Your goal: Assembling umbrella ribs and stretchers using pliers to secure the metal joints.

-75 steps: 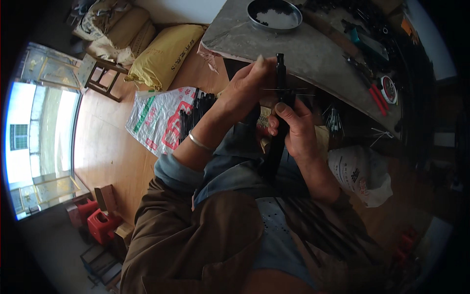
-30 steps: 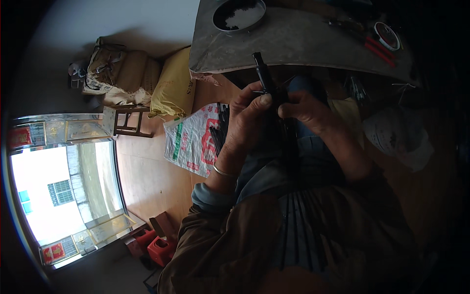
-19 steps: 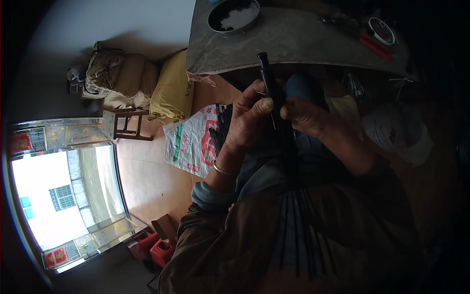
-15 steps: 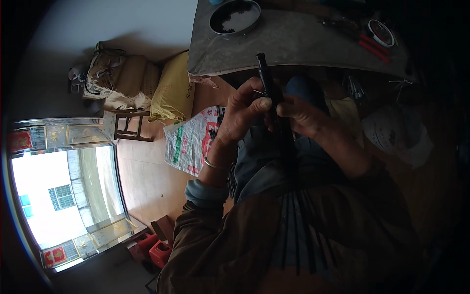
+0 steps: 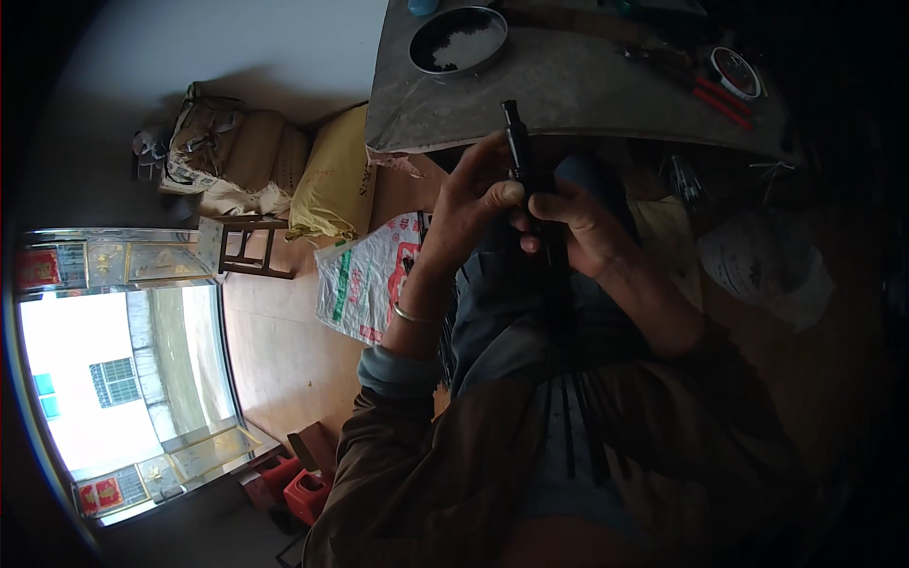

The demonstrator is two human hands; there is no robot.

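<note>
Upright before my lap is a slim black umbrella frame (image 5: 515, 142), its stepped tip pointing at the table and its thin dark ribs (image 5: 570, 426) fanning out over my lap. My left hand (image 5: 464, 208) pinches it from the left, thumb against the shaft and fingers curled behind. From the other side my right hand (image 5: 592, 227) grips it slightly lower, with the thumb bent over the front. The stretch below the hands is too dark to make out well. Any small part between the fingertips is hidden.
Ahead is a grey table (image 5: 568, 95). On it are a round metal dish (image 5: 453, 72) of small black bits, red-handled pliers (image 5: 724, 106) and a round white-rimmed thing (image 5: 736, 73). A yellow sack (image 5: 331, 175), small wooden stool (image 5: 251, 246) and printed sack (image 5: 365, 279) lie leftward.
A thin pale pin-like piece by my left thumb no longer shows. My left fingers have shifted behind the shaft, and the ribs over my lap have moved closer together.
</note>
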